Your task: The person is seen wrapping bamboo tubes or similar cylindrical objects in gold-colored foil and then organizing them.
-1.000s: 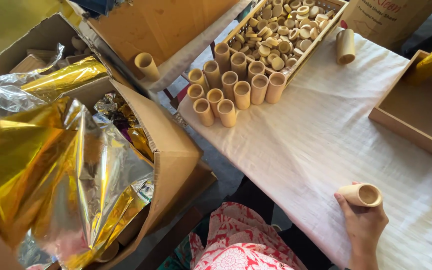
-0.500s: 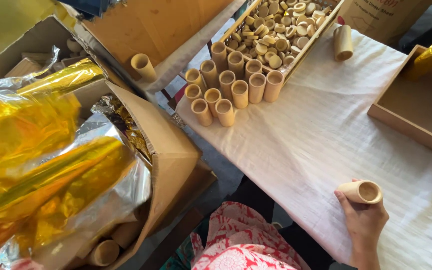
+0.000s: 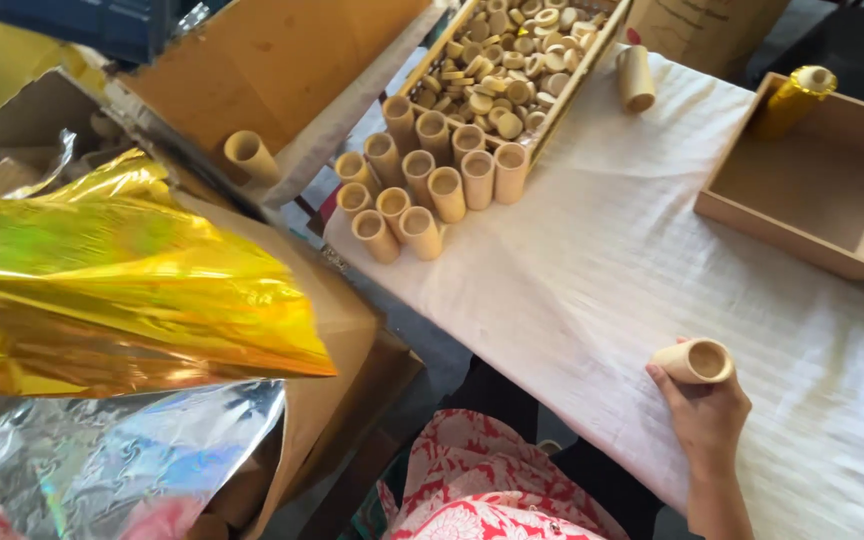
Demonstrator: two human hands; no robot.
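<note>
Head view looks down on the right hand (image 3: 704, 415), which is curled closed around a short cardboard tube (image 3: 694, 361), with the thumb on the tube's left side and the open end facing up and right. Hand and tube rest near the front edge of the desk, on its white cloth (image 3: 592, 290). The left hand is not clearly in view, so its state cannot be told; a large sheet of gold foil (image 3: 122, 290) is raised at the left of the picture, above a silvery iridescent sheet (image 3: 112, 460) lying in an open cardboard box (image 3: 342, 330).

Farther up the cloth, a cluster of upright tubes (image 3: 432, 180) stands at the desk's far left corner, just in front of a shallow tray of small cardboard rings (image 3: 522, 60). One more tube lies on its side (image 3: 636, 78) to the right of that tray. At the right edge sits an open wooden box (image 3: 802, 180), with a gold-wrapped tube (image 3: 794, 98) leaning at its far corner. A single tube (image 3: 250, 155) rests on a cardboard lid at upper left. Red-and-white patterned clothing (image 3: 482, 480) shows at the bottom.
</note>
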